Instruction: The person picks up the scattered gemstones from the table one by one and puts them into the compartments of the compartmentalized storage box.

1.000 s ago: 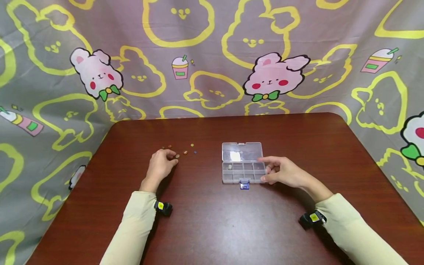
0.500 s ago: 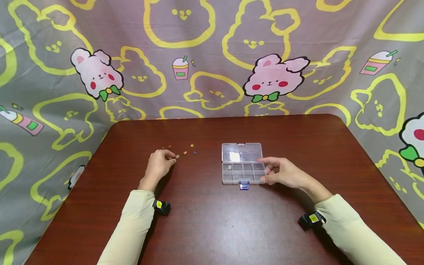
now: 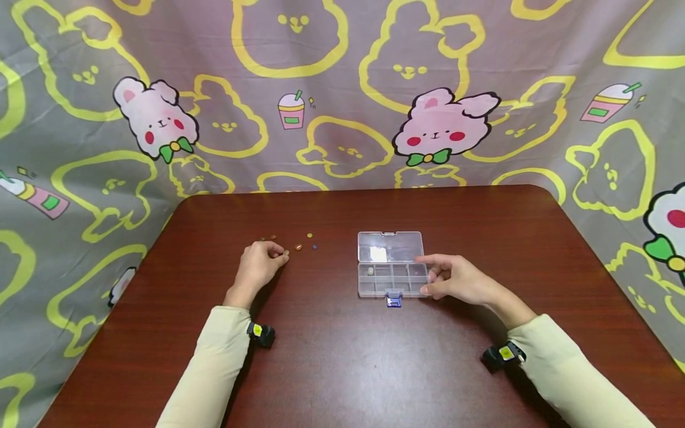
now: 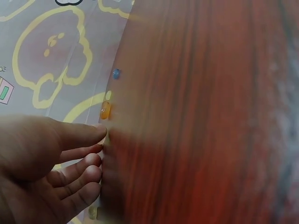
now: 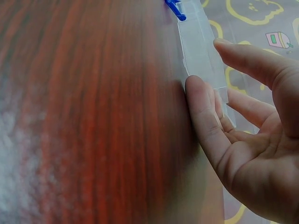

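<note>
My left hand (image 3: 260, 261) is over the left part of the table, thumb and forefinger pinching a small pale bead (image 3: 286, 253) low at the tabletop. Around it lie an orange bead (image 3: 298, 247), a blue bead (image 4: 116, 73), a yellow bead (image 3: 310, 235) and two small brownish beads (image 3: 273, 237) behind the knuckles. A clear plastic compartment box (image 3: 393, 279) stands right of the middle, its lid (image 3: 404, 244) laid back and its blue latch (image 3: 393, 301) hanging down in front. One rear left compartment contains a whitish bead (image 3: 370, 271). My right hand (image 3: 460, 278) holds the box's right end, thumb at the front corner.
The dark red wooden table (image 3: 332, 356) reaches back to a patterned cloth (image 3: 342, 89) that hangs behind it and at both sides. Each wrist carries a small black camera, the left camera (image 3: 262, 334) and the right camera (image 3: 503, 355).
The left thumb and forefinger have closed in on the pale bead, which was apart from them a second ago. The right hand and the box stay in place.
</note>
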Demonstrator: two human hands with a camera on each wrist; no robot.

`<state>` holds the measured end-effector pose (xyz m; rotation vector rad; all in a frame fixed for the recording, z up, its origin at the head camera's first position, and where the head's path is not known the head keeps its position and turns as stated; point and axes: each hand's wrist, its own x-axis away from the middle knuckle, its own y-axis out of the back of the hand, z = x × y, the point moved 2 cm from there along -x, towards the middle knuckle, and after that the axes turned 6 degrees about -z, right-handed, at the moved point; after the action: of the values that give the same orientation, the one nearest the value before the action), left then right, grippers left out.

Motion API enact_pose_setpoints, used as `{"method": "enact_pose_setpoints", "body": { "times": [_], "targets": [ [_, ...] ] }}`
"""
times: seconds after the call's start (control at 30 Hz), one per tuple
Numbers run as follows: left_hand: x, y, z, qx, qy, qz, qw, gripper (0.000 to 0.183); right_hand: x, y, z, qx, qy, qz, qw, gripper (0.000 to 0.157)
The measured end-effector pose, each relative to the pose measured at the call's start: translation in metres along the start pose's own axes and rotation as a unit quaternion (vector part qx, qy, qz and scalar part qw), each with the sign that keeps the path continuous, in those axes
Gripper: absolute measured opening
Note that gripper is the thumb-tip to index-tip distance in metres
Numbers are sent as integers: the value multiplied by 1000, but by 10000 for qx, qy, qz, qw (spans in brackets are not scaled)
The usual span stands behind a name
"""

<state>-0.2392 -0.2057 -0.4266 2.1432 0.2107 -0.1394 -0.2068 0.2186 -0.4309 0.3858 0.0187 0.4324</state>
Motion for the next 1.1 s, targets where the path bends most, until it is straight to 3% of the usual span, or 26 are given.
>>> {"method": "enact_pose_setpoints", "body": {
  "times": [0.27,0.67,1.1],
  "targets": [
    [-4,-3,0,-58,177,-52,9998,16,0,0,1,-72,-41,-12,10000,65],
    [-6,-5,-1,-122,161,-96,9997,16,0,1,1,82,29,-16,10000,67],
    [3,-6,-8,58,-142,-142,9998,13,-1,1,0,198,127,-60,9997,68]
  ]
}}
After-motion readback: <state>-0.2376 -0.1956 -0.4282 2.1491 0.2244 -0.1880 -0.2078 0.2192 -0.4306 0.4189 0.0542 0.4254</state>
